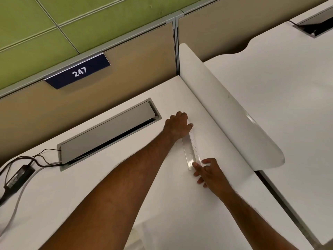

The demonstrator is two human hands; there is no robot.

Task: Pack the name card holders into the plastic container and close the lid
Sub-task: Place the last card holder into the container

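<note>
A long clear acrylic name card holder (191, 149) lies on the white desk (90, 204) against the foot of the white side divider (225, 112). My left hand (177, 126) covers and grips its far end. My right hand (210, 173) touches its near end with thumb and fingers spread around the corner. A clear plastic container (144, 235) shows faintly at the bottom edge between my forearms; its outline is hard to make out.
A grey cable-port flap (108, 134) stands ajar in the desk to the left. A black power adapter (18, 175) with cables lies at the far left. A beige partition carries a blue "247" sign (77, 71). Another desk lies beyond the divider.
</note>
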